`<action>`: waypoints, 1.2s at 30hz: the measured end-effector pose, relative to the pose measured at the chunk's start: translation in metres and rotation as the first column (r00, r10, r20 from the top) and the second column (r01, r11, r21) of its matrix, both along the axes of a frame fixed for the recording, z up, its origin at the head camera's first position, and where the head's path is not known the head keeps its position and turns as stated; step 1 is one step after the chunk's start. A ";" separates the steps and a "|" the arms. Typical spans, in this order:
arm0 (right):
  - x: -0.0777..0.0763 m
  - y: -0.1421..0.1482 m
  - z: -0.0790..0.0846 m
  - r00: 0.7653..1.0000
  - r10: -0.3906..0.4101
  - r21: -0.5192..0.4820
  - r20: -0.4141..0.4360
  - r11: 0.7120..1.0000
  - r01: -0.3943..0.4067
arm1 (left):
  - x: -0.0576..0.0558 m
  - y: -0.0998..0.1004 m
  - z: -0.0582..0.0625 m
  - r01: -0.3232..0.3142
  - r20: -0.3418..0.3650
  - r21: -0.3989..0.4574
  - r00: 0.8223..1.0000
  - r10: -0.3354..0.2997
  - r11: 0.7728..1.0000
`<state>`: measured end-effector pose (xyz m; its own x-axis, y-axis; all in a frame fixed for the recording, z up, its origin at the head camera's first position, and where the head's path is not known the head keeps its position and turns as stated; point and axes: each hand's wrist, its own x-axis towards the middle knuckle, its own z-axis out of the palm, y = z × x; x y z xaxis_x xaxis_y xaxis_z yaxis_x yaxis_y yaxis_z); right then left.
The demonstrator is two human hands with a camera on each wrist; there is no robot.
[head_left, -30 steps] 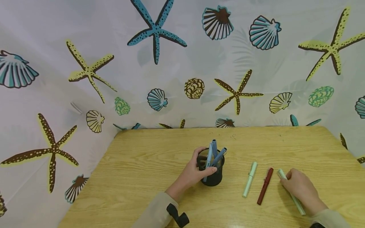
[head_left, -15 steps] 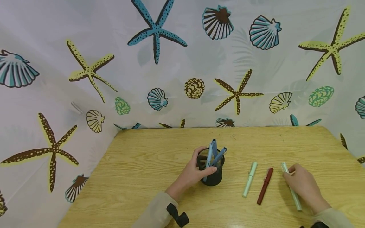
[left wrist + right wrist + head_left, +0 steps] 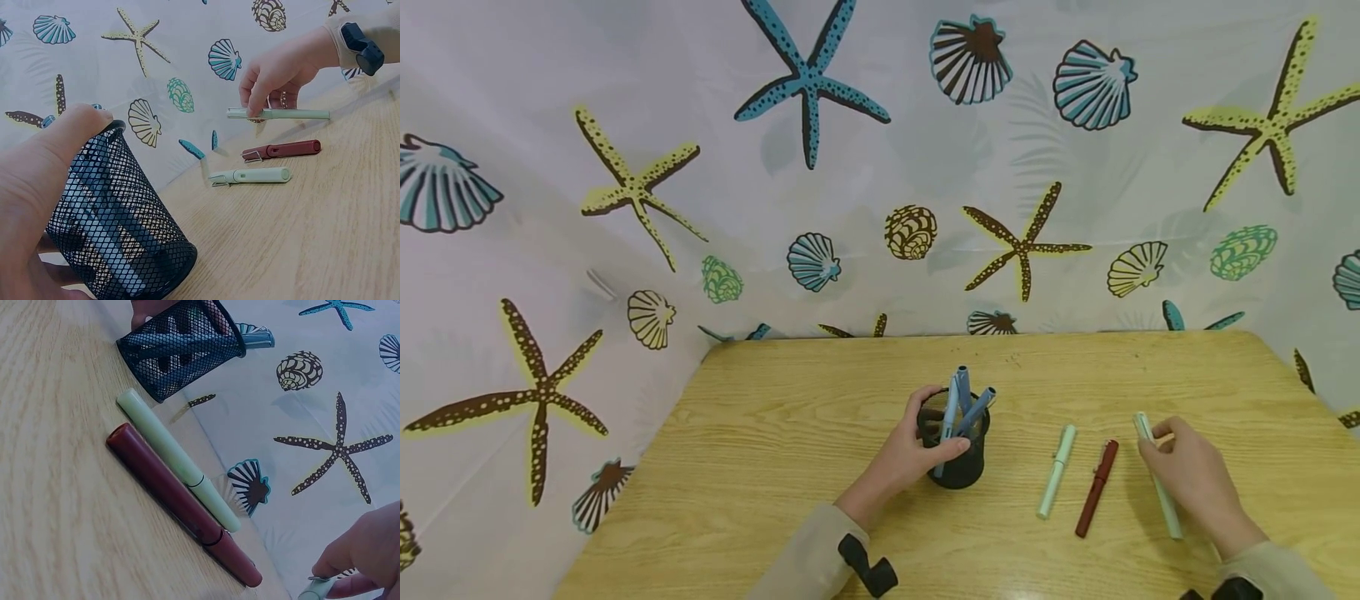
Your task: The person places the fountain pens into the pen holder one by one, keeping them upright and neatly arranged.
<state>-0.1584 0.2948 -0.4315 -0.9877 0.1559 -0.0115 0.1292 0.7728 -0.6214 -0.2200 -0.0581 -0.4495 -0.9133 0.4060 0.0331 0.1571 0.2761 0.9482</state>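
Note:
My left hand [image 3: 910,454] grips a black mesh pen holder [image 3: 964,468] by its side, thumb at the front near the rim. Three blue pens stand in it, a light one [image 3: 951,408] and two darker ones. With thumb and fingers my right hand [image 3: 1198,479] pinches a pale green pen [image 3: 1167,500] near its capped end; whether it touches the table cannot be told. A dark red pen [image 3: 1097,487] lies just left of that hand, and a second light green pen [image 3: 1057,473] lies between it and the holder. Both show in the right wrist view.
The wooden table [image 3: 790,417] reaches back to a white cloth [image 3: 865,167] printed with starfish and shells. Cloth also hangs along the left and right sides. A black wrist camera mount [image 3: 868,568] sits on the left sleeve.
My right hand has shifted the pale green pen farther from me, towards the back of the table. The left hand, the pen holder and the two lying pens keep their places.

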 end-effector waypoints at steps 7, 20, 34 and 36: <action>-0.002 -0.005 0.002 0.999 -0.006 -0.030 -0.040 1.000 0.005 | 0.000 -0.001 -0.002 -0.005 0.007 0.001 1.000 0.005 1.000; -0.005 -0.028 0.003 0.957 -0.028 -0.121 -0.287 0.993 -0.007 | 0.001 -0.002 0.000 0.000 0.009 0.009 1.000 0.000 1.000; -0.009 -0.049 0.001 0.832 -0.014 -0.141 -0.555 0.987 -0.077 | 0.017 0.000 0.031 0.017 0.027 0.021 0.999 -0.018 1.000; -0.009 -0.052 0.003 0.822 -0.015 -0.154 -0.569 0.984 -0.089 | 0.017 -0.001 0.031 0.015 0.026 0.019 1.000 -0.016 1.000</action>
